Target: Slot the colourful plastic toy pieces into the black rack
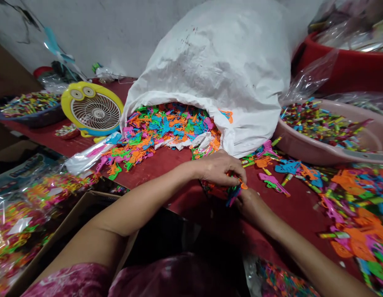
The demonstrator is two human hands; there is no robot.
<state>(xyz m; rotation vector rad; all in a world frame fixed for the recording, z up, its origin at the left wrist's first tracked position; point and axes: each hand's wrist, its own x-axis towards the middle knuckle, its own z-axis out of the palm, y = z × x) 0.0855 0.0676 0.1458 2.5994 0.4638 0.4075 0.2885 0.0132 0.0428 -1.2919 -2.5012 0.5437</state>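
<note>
Red table [303, 214], fingers [239, 168] holding plastic toys [232, 194], blue package [24, 170] lettering blurred

we are holding our left arm [148, 202] across from the lower left, bending it at the elbow [115, 231], with the forearm slanting up toward the middle. our left hand [221, 168] is lying with its back upward, and its fingers [240, 171] are bending down at the right. our right arm [303, 247] is slanting in from the lower right, almost straight. our right hand [250, 202] is sitting just below the left, its fingertips mostly hiding from view.
</note>
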